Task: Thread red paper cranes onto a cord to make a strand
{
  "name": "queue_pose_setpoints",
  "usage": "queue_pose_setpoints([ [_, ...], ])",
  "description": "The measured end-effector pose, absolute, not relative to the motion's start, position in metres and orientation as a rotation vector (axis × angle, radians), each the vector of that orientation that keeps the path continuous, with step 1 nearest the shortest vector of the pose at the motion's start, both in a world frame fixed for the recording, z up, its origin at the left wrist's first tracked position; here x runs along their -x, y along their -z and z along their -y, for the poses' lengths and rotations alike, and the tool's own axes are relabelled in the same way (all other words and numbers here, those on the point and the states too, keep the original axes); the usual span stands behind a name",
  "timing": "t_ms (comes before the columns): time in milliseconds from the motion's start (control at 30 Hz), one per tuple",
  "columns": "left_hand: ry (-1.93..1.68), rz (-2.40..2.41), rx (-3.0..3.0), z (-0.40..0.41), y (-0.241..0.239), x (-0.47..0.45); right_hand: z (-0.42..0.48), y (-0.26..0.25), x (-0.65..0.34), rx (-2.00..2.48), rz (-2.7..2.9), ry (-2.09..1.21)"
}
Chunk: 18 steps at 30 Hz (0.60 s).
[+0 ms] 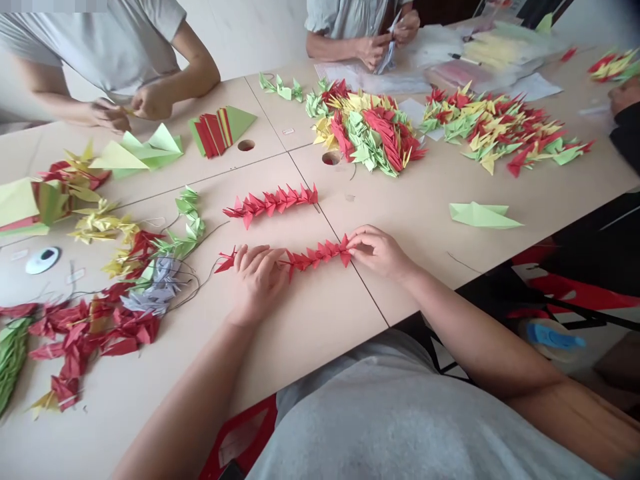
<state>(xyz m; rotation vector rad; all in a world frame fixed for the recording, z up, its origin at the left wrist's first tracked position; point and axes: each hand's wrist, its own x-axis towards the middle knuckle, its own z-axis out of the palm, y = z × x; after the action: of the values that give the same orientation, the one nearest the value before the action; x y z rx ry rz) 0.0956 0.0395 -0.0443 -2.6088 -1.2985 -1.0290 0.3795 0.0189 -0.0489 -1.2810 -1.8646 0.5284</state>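
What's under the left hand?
The left hand covers part of the table. A red folded-paper row comes out on one side and a red paper piece on the other. Whether they join underneath is hidden.

Ugh, left fingers [251,259] hide part of the red strand [320,255] from me, and the green bundle [13,360] gets cropped left.
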Motion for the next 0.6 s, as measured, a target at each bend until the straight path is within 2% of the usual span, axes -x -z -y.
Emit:
queue_pose_setpoints([
  [233,0.983,1.367,2.663,-0.033,0.033,-0.106,-0.022,0.047,-0.38,1.27,1.901,-0.529],
  [433,0.864,1.364,2.839,-0.026,0.009,-0.158,-0.023,0.045,-0.378,1.295,1.955,-0.561],
  [600,0.723,1.425,2.893,-0.029,0.011,-0.189,-0.023,0.046,-0.377,1.314,1.928,-0.588],
])
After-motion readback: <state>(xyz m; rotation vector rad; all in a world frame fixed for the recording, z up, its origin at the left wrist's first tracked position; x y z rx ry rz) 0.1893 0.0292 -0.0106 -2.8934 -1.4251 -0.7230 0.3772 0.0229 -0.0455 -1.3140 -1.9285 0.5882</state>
